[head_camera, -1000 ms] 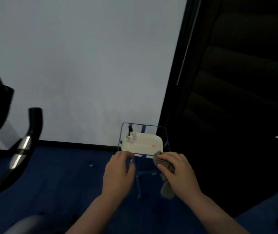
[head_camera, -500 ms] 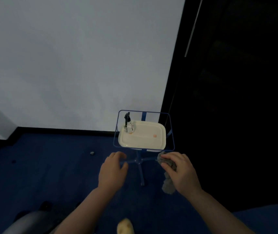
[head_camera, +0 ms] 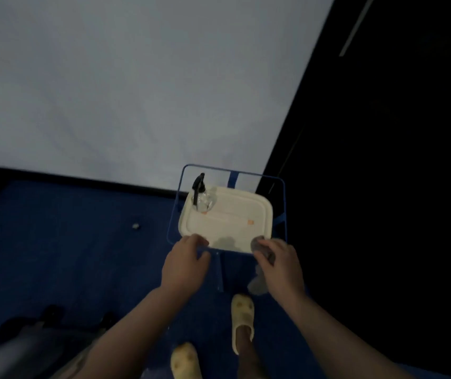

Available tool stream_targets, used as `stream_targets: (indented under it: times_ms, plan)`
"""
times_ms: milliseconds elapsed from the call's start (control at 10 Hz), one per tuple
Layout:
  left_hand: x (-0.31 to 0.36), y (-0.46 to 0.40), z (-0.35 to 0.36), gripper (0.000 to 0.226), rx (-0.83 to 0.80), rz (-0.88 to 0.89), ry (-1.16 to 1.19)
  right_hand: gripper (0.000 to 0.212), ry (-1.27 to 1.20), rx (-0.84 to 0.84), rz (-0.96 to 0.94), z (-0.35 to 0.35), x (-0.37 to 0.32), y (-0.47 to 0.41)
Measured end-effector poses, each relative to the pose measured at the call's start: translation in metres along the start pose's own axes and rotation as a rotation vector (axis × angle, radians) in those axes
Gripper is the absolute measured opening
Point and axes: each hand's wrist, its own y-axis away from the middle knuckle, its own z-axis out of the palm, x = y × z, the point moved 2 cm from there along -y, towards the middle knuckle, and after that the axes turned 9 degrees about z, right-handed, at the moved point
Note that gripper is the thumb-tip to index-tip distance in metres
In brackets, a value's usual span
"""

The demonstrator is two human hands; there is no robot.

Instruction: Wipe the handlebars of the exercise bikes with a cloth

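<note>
My right hand point(head_camera: 280, 265) is shut on a grey cloth point(head_camera: 257, 283); part of the cloth pokes out above my fingers and the rest hangs below my palm. It hovers at the near right corner of a cream tray point(head_camera: 257, 212). My left hand point(head_camera: 184, 265) holds nothing, fingers loosely curled, at the tray's near left corner. A clear spray bottle point(head_camera: 202, 196) with a black nozzle stands upright at the tray's far left corner. No handlebars are in view.
The tray rests on a blue wire-frame stand point(head_camera: 283, 203) against a white wall point(head_camera: 136, 86). A dark surface point(head_camera: 383, 187) fills the right side. Blue carpet point(head_camera: 68, 255) covers the floor. My feet in pale slippers point(head_camera: 242, 315) stand just before the stand. Part of a bike base point(head_camera: 22, 337) lies at lower left.
The view has turned away from the exercise bike and tilted down; its handlebars have left the frame. I have stepped closer to the stand, and both hands now reach the tray's near edge.
</note>
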Motion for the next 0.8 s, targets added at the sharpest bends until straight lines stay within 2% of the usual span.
stream_targets:
  times_ms: [200,400,500,600,800]
  plan:
    - [-0.012,-0.052,0.022,0.022,0.049,-0.144,0.023,0.021,0.054,-0.024,-0.021,0.046,0.006,-0.106]
    - [-0.026,-0.086,0.049,0.023,0.058,-0.197,0.047,0.033,0.126,-0.162,0.016,0.113,0.026,-0.172]
    - [-0.033,-0.087,0.057,0.022,0.047,-0.181,0.038,0.042,0.257,-0.354,0.045,0.140,0.040,-0.184]
    - [-0.038,-0.083,0.056,0.021,0.046,-0.174,0.020,0.046,0.384,-0.442,0.028,0.146,0.043,-0.186]
    - [-0.026,-0.061,0.030,0.021,0.056,-0.156,0.052,0.048,0.248,-0.363,0.013,0.102,0.024,-0.153]
